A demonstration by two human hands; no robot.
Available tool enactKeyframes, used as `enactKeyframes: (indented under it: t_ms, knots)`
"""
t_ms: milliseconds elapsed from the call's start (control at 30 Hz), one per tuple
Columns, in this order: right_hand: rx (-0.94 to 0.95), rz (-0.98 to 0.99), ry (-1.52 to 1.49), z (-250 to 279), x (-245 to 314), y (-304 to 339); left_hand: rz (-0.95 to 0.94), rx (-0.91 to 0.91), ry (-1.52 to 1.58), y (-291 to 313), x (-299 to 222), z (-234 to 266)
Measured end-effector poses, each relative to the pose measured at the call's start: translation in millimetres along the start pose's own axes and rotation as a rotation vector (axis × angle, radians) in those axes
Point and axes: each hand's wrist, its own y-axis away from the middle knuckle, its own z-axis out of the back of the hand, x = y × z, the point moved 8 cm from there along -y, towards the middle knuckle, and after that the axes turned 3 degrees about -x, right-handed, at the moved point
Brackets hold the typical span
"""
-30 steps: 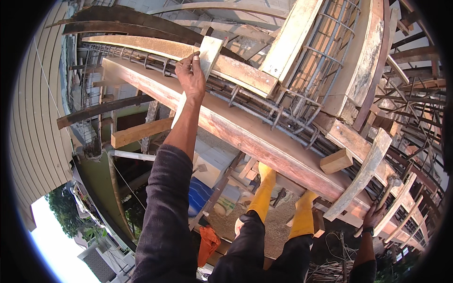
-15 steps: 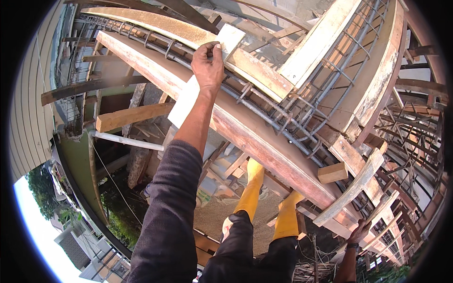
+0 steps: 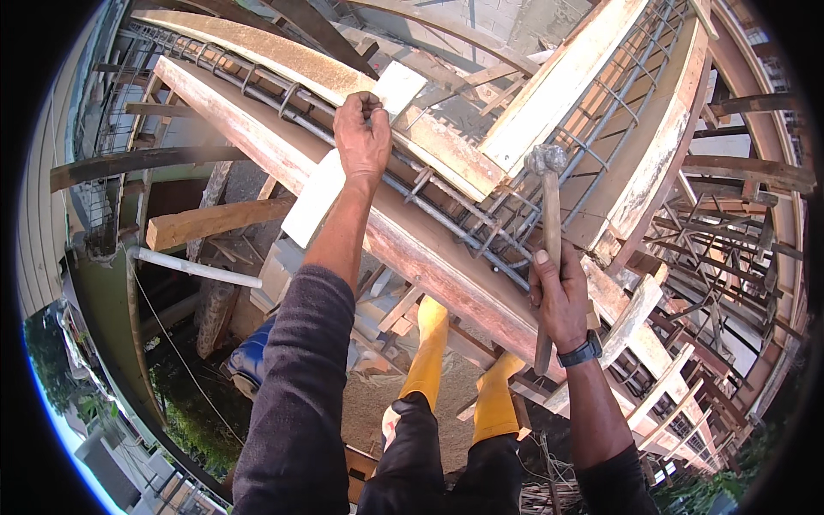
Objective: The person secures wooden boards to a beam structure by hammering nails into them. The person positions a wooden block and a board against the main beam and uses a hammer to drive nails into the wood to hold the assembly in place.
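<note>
My left hand [image 3: 362, 142] is closed in a pinch above the inner edge of a beam form, by a pale short board [image 3: 399, 87]. What its fingertips hold is too small to make out. Another pale stretch of board [image 3: 314, 199] shows beside my left wrist, across the outer form plank [image 3: 429, 262]; my arm hides whether the two pieces join. To the right, my right hand [image 3: 562, 296] is wrapped round the wooden handle of a hammer [image 3: 551, 210], its metal head pointing up and away. The hammer is above the form, apart from the pale board.
A steel rebar cage [image 3: 421, 190] runs between the form planks and meets another cage [image 3: 631, 107] at the corner. Below are my yellow boots [image 3: 427, 343]. A timber [image 3: 219, 221] and a white pipe [image 3: 197, 267] jut out at left. Wooden scaffolding [image 3: 725, 283] fills the right.
My right hand has come up from the lower right, bringing the hammer into plain view over the form. My left hand keeps its pinch by the pale board; the whole view has shifted slightly.
</note>
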Motion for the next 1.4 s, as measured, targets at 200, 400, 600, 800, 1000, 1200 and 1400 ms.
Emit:
enactKeyframes:
  t_ms: [200, 400, 600, 800, 1000, 1200, 1400]
  knots:
    - [0.004, 0.111, 0.411, -27.3, 20.2, -60.0, -0.204, 0.211, -0.267, 7.0, -33.6, -17.6]
    - [0.059, 0.110, 0.536, -29.5, 1.5, -69.1, -0.288, 0.282, -0.466, 16.1, -43.6, -23.9]
    - [0.095, 0.068, 0.468, -28.4, -1.9, -71.4, -0.402, 0.337, -0.561, 20.7, -50.9, -31.3]
    - [0.081, 0.123, 0.489, -27.0, -3.0, -74.6, -0.422, 0.305, -0.522, 22.0, -52.0, -29.8]
    - [0.093, 0.111, 0.543, -21.1, -4.0, -77.3, -0.312, 0.121, -0.179, 8.8, -45.5, -5.8]
    - [0.119, 0.063, 0.474, -26.2, 2.1, -72.2, -0.235, 0.035, -0.157, -5.2, -25.2, -2.7]
    - [0.150, 0.007, 0.479, -22.5, -14.0, -79.9, 0.001, -0.004, 0.099, -2.4, -9.3, -6.6]
